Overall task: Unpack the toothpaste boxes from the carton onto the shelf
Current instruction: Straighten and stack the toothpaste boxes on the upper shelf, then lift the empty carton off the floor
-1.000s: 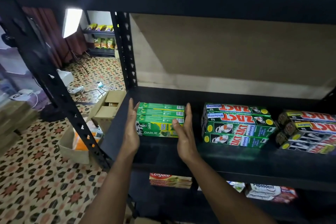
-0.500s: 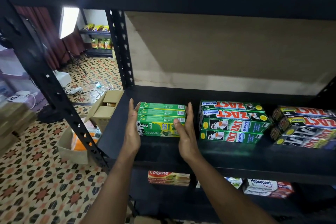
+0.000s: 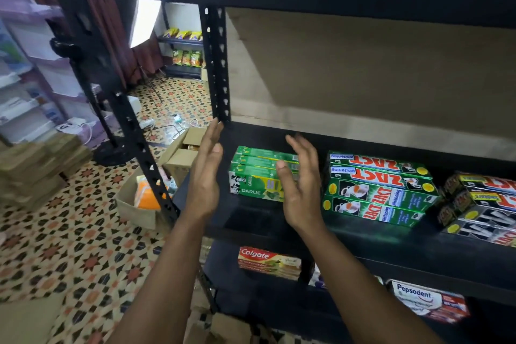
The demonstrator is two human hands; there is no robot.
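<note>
Stack of Darlie toothpaste boxes (image 3: 258, 176) sits on the black shelf (image 3: 363, 236) between left hand (image 3: 203, 176) and right hand (image 3: 301, 193), both open-fingered, gripping nothing; a careless brush from either palm could skew it against neighbouring ZACT boxes (image 3: 377, 190).

Floor (image 3: 69, 246): patterned tiles, orange and black stars on cream. Black metal rack (image 3: 219, 64) in front with perforated uprights, plain brown board (image 3: 363, 70) behind it. Dark red curtain (image 3: 107, 36) at back left, bright white light panel (image 3: 145, 22) beside it. Far small shelf unit (image 3: 183, 70) holds snack packets. Power strip (image 3: 146, 122) and cables on the floor. Pale plastic drawers (image 3: 28, 64) far left, blurred. Room dim overall.
</note>
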